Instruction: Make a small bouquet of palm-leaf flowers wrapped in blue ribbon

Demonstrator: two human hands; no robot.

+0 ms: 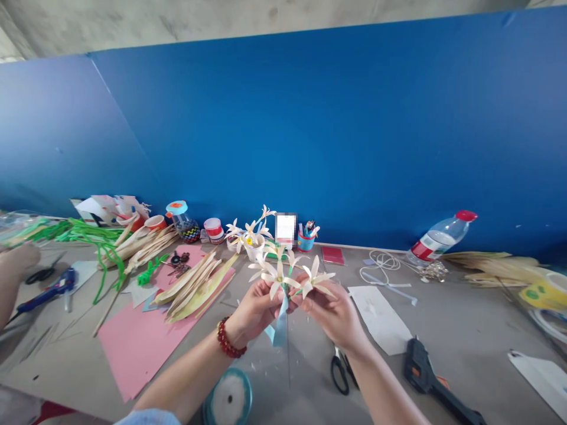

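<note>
Several cream-coloured flowers [277, 277] on green stems are held up between my two hands, above the grey table. My left hand [259, 304], with a red bead bracelet at the wrist, is closed on the flower stems and a light blue ribbon [280, 324] that hangs below the fingers. My right hand [330, 310] pinches the stem of the rightmost flower [313, 277]. Under my left forearm lies a ribbon spool [229, 398]. Behind the hands stands a white pot [256, 252] with similar flowers.
Black scissors [340, 373] and a black glue gun [427, 372] lie at the right, near white paper [381, 319]. A bottle [440, 239] leans farther back. Corn husks [195, 289] rest on pink paper [137, 348]. Another person's arm [15, 277] reaches in by a blue glue gun [48, 290].
</note>
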